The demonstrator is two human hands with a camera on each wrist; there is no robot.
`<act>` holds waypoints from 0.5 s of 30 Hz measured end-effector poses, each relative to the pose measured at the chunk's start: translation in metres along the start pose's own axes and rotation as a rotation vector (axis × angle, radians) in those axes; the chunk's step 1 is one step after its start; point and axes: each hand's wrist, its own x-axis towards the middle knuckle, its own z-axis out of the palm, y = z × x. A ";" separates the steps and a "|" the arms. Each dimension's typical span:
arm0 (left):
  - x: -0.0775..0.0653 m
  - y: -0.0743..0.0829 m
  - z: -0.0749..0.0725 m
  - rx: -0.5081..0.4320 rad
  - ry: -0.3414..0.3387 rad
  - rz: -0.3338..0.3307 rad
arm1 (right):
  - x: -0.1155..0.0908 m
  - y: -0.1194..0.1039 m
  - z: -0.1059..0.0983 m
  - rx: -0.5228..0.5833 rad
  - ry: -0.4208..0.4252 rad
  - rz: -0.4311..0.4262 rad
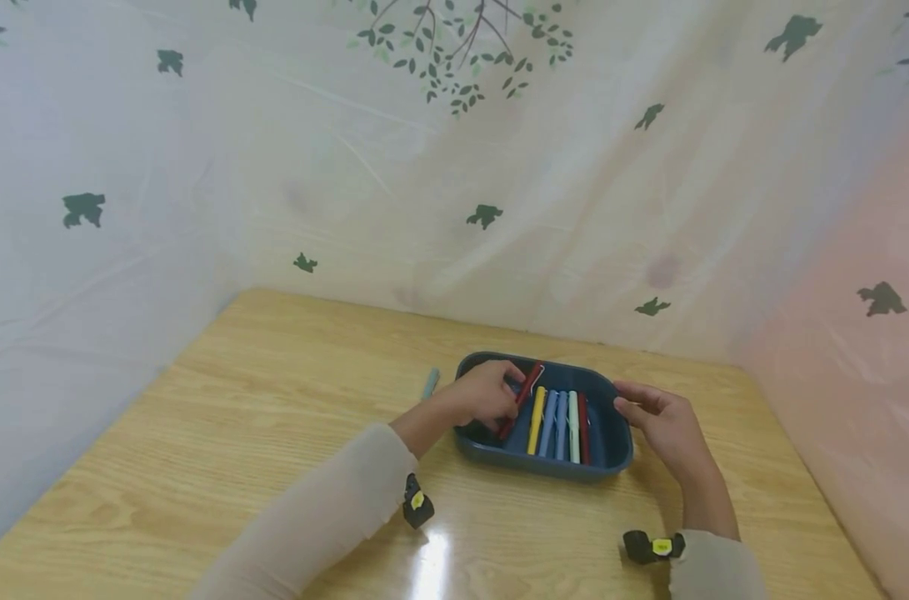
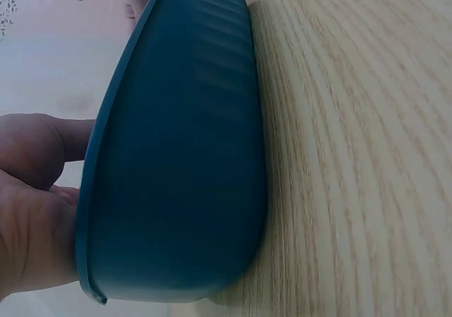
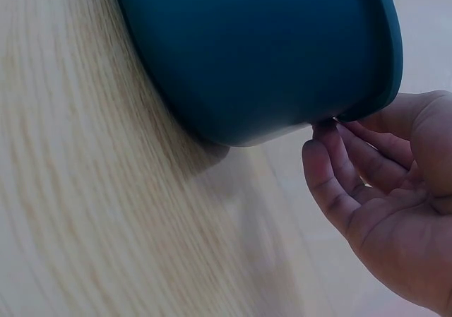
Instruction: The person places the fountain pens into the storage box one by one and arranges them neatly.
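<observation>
A dark blue rectangular box (image 1: pixel 566 472) with rounded corners stands on the table. My left hand (image 1: pixel 487 392) reaches over its left side and holds a dark red pen (image 1: pixel 527 390), tilted, with a silvery clip. Inside the box lie several pens side by side: a yellow pen (image 1: pixel 536 421), two blue ones, a pale green pen (image 1: pixel 574 427) and another dark red pen (image 1: pixel 584 429). At the box's right end, my right hand (image 1: pixel 667 423) pinches the rim between thumb and fingers. In the left wrist view the box wall hides the pens and the left fingertips.
Just left of the box, a pale teal pen (image 1: pixel 431 382) lies on the wooden table (image 1: pixel 274 400), partly behind the left forearm. Pale curtains (image 1: pixel 394 208) with leaf and bird prints hang around the back and sides of the table.
</observation>
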 end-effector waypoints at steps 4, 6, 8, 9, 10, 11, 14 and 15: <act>0.001 -0.001 -0.001 -0.008 -0.001 -0.008 | 0.001 0.000 0.000 -0.003 0.004 -0.017; 0.002 -0.002 -0.002 -0.017 -0.010 -0.010 | 0.001 0.000 0.000 -0.002 0.005 -0.022; 0.002 -0.002 -0.002 -0.027 -0.019 -0.012 | 0.002 0.000 0.001 -0.003 0.004 -0.025; 0.002 -0.003 -0.002 -0.034 -0.023 -0.015 | 0.002 0.000 0.001 -0.002 0.004 -0.027; 0.002 -0.003 -0.001 -0.038 -0.028 -0.017 | 0.002 0.000 0.001 -0.001 0.005 -0.029; 0.002 -0.003 -0.001 -0.039 -0.030 -0.021 | 0.002 0.001 0.001 0.000 0.004 -0.028; 0.001 -0.004 0.002 -0.049 -0.051 -0.042 | 0.003 0.002 0.000 -0.007 0.005 -0.023; 0.001 -0.004 0.003 -0.048 -0.056 -0.049 | 0.002 0.002 0.000 -0.007 0.005 -0.021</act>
